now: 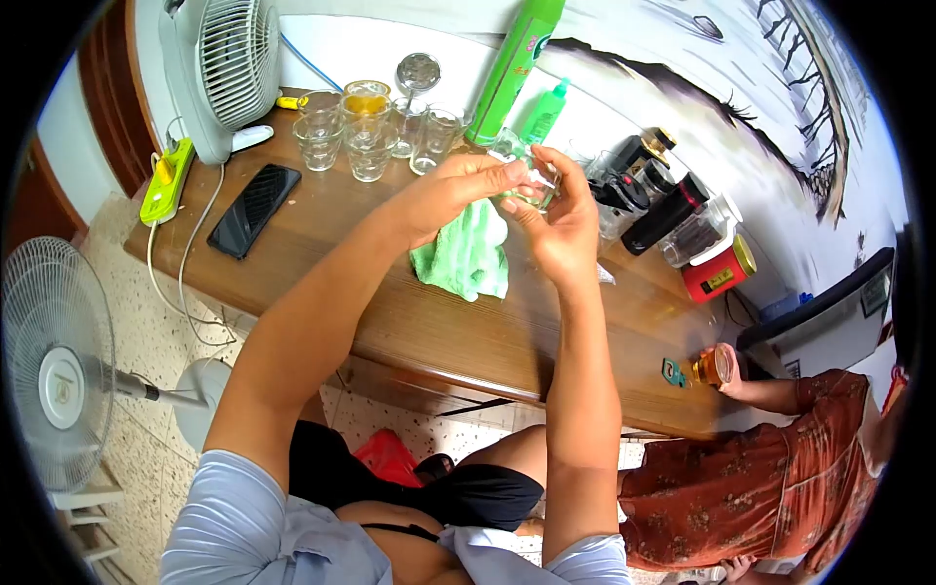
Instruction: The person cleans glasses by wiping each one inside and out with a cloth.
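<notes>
Above the wooden table, my left hand [453, 195] and my right hand [564, 219] meet around a small clear glass [534, 185]. The fingers of my left hand pinch together at its near side, with a bit of green cloth showing there. My right hand wraps its fingers and thumb round the other side of the glass. A light green cloth [466, 255] hangs down or lies below my left hand; its upper end is hidden behind the hand. Several clear glasses [370, 146] stand upright to the left of my hands.
A black phone [253, 211] and a green power strip [168, 182] lie at the left, near a fan [226, 68]. Bottles, including a black one [665, 214], and a red tin [717, 278] stand right. Another person's hand [733, 375] holds an amber glass [712, 365].
</notes>
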Demonstrator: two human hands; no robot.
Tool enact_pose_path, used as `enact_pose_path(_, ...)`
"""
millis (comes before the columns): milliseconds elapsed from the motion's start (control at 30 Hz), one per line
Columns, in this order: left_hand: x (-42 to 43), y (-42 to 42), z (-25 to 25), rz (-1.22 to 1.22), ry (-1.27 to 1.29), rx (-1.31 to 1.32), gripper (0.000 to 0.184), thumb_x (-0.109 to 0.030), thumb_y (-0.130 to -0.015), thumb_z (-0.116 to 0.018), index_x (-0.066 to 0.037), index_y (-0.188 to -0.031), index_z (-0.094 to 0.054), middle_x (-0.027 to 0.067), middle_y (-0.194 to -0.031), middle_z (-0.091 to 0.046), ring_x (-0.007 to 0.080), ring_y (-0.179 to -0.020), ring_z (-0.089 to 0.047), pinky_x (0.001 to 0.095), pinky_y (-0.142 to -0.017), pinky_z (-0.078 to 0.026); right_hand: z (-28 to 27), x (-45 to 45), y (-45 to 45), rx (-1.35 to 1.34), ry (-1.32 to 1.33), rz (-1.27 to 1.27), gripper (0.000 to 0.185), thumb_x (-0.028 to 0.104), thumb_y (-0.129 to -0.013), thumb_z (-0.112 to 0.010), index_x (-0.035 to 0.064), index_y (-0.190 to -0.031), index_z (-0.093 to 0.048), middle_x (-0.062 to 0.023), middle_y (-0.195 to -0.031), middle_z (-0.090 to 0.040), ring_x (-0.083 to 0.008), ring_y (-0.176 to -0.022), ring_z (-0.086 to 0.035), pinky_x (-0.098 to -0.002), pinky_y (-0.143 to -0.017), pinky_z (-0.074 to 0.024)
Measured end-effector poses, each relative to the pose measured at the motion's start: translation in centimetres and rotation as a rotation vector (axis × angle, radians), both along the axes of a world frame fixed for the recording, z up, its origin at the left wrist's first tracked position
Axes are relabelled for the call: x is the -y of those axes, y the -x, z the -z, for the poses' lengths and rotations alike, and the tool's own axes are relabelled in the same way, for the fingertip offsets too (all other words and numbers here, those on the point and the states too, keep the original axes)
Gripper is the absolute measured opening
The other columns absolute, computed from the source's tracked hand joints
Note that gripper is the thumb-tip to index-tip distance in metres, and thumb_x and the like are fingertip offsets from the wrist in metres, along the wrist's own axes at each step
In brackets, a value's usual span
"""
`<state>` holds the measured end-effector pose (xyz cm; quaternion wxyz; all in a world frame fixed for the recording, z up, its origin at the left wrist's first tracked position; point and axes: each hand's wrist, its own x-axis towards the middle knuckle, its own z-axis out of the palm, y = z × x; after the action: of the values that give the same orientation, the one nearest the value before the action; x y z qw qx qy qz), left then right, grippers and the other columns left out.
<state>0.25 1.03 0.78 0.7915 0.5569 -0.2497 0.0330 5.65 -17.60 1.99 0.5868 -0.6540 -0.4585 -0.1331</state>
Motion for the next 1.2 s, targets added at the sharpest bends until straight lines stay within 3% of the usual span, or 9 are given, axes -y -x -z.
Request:
enact_pose_path(100, -0.3, 0.0, -0.2, -0.004, -0.011, -0.029, 0.046, -0.035, -0.110, -0.062, 0.006, -0.129, -0.068, 0.0138, -0.123, -0.073, 0.0181, -0.116, -0.069, 0.0369, -0.101, -0.057, -0.5, -0.3, 0.7, 0.446, 0.179, 0.259, 0.073, -0.003, -0.080, -0.088, 0.0048, -0.145, -0.055, -0.0084, -0.133, -0.063, -0.0248, -0.129, -0.059, -0.0394, -0.110, -0.0517)
enact_pose_path(200, -0.4, 0.2, -0.4, -0.107, -0.071, 0.031, 0.041, -0.032, -0.109, -0.063, 0.004, -0.128, -0.070, 0.0134, -0.123, -0.074, 0.0181, -0.114, -0.069, 0.0374, -0.101, -0.057, -0.5, -0.4, 0.9, -0.128, -0.137, -0.117, 0.075, -0.003, -0.081, -0.088, 0.0015, -0.147, -0.052, -0.0110, -0.132, -0.063, -0.0263, -0.128, -0.061, -0.0393, -0.106, -0.0534)
enact_pose_path(367, -0.1, 0.1, -0.4, -0.080, -0.113, 0.178, 0.030, -0.022, -0.109, -0.065, 0.000, -0.127, -0.073, 0.0111, -0.116, -0.076, 0.0169, -0.112, -0.069, 0.0353, -0.102, -0.055, -1.1, 1.3, 0.1, -0.766, -0.074, -0.248, 0.082, 0.070, -0.104, -0.052, -0.0047, -0.138, -0.055, -0.0101, -0.106, -0.067, -0.0179, -0.079, -0.067, -0.0269, -0.058, -0.0497)
enact_pose_path(500, 0.3, 0.0, -0.1, -0.039, -0.197, 0.184, 0.027, -0.017, -0.108, -0.065, 0.002, -0.125, -0.073, 0.0096, -0.105, -0.077, 0.0159, -0.103, -0.071, 0.0338, -0.097, -0.056, -1.4, 1.7, -0.4, -0.878, -0.005, -0.341, 0.067, 0.051, -0.105, -0.065, -0.0067, -0.137, -0.057, -0.0052, -0.083, -0.065, -0.0144, -0.067, -0.064, -0.0274, -0.058, -0.0507)
enact_pose_path(600, 0.2, 0.2, 0.0, 0.026, -0.170, 0.074, 0.028, -0.018, -0.105, -0.067, 0.002, -0.125, -0.073, 0.0095, -0.110, -0.076, 0.0159, -0.106, -0.070, 0.0337, -0.098, -0.055, -0.8, 0.8, 0.0, -0.464, 0.048, -0.055, 0.057, 0.035, -0.104, -0.073, -0.0042, -0.141, -0.057, -0.0054, -0.089, -0.068, -0.0125, -0.070, -0.063, -0.0269, -0.061, -0.0507)
enact_pose_path(767, -0.2, -0.3, 0.3, 0.076, 0.027, -0.079, 0.033, -0.023, -0.103, -0.068, 0.003, -0.123, -0.072, 0.0121, -0.122, -0.074, 0.0183, -0.115, -0.069, 0.0353, -0.103, -0.055, 0.4, 0.1, -0.2, -0.123, -0.002, 0.005, 0.063, -0.004, -0.083, -0.085, 0.0069, -0.140, -0.062, -0.0122, -0.130, -0.063, -0.0222, -0.120, -0.063, -0.0356, -0.095, -0.0564)
enact_pose_path(900, -0.4, -0.1, 0.3, 0.084, 0.139, -0.105, 0.036, -0.026, -0.106, -0.065, 0.006, -0.123, -0.072, 0.0148, -0.121, -0.074, 0.0208, -0.113, -0.072, 0.0367, -0.101, -0.057, -0.8, -0.1, 0.8, 0.505, 0.103, 0.242, 0.066, -0.007, -0.072, -0.085, 0.0085, -0.133, -0.065, -0.0199, -0.133, -0.060, -0.0410, -0.120, -0.062, -0.0463, -0.102, -0.0534)
enact_pose_path(1000, -0.4, 0.2, 0.0, 0.083, 0.103, -0.090, 0.038, -0.028, -0.106, -0.067, 0.006, -0.123, -0.072, 0.0155, -0.116, -0.076, 0.0215, -0.106, -0.074, 0.0377, -0.098, -0.059, -1.0, -0.2, 1.3, 0.526, 0.130, 0.281, 0.068, -0.003, -0.074, -0.088, 0.0078, -0.135, -0.062, -0.0175, -0.134, -0.060, -0.0365, -0.126, -0.061, -0.0449, -0.105, -0.0525)
enact_pose_path(1200, -0.2, 0.4, 0.3, 0.014, -0.215, 0.081, 0.032, -0.028, -0.104, -0.072, 0.002, -0.111, -0.079, 0.0111, -0.106, -0.078, 0.0174, -0.104, -0.073, 0.0305, -0.092, -0.056, -1.6, 2.2, 0.8, -0.399, 0.086, -0.326, 0.094, 0.028, -0.084, -0.091, 0.0015, -0.159, -0.041, -0.0215, -0.146, -0.054, -0.0318, -0.139, -0.053, -0.0435, -0.112, -0.0484)
